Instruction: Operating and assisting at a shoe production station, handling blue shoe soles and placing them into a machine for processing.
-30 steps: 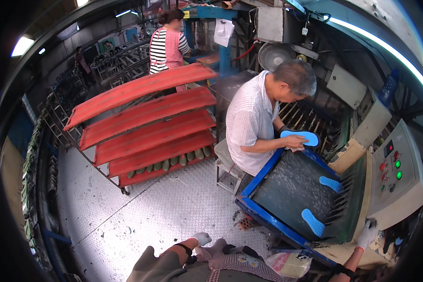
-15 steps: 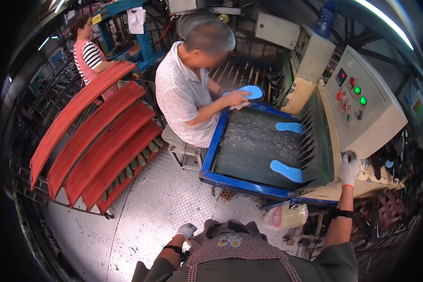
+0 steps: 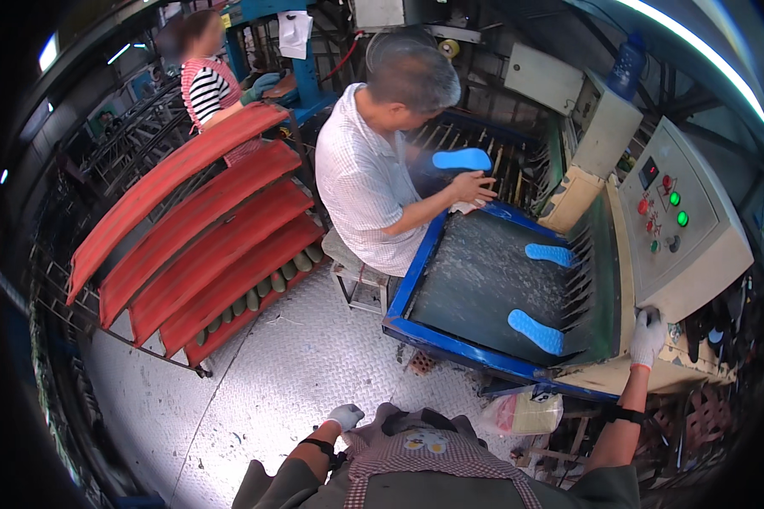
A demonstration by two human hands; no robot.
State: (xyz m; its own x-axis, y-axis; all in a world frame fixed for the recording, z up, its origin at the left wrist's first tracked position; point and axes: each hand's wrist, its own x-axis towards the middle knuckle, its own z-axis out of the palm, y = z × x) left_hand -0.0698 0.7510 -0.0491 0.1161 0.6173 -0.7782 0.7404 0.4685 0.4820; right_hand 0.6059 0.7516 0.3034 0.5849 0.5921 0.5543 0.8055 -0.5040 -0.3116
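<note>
My right hand [image 3: 648,341], in a white glove with dark fingertips, reaches up to the lower corner of a grey control box [image 3: 689,229]. Its fingers look bent there; whatever they grip is hidden. Low at my other side, my left hand [image 3: 345,416], also white-gloved, hangs loosely curled beside my checked apron [image 3: 420,462], with nothing seen in it. Two blue insoles, a far one [image 3: 550,254] and a near one [image 3: 536,332], lie on the dark belt [image 3: 475,271] of a blue-framed machine, left of my right hand.
A seated co-worker [image 3: 369,170] is at the belt's left side, a blue insole [image 3: 463,159] by their hands. Red curved shelves [image 3: 204,246] stand at left, another person [image 3: 208,81] behind them. A plastic bag [image 3: 526,413] lies below the machine's front edge.
The whole view has shifted, so the scene sits farther right. The co-worker's bare hand has come off the insole and is now spread below it. My hands keep nearly the same places.
</note>
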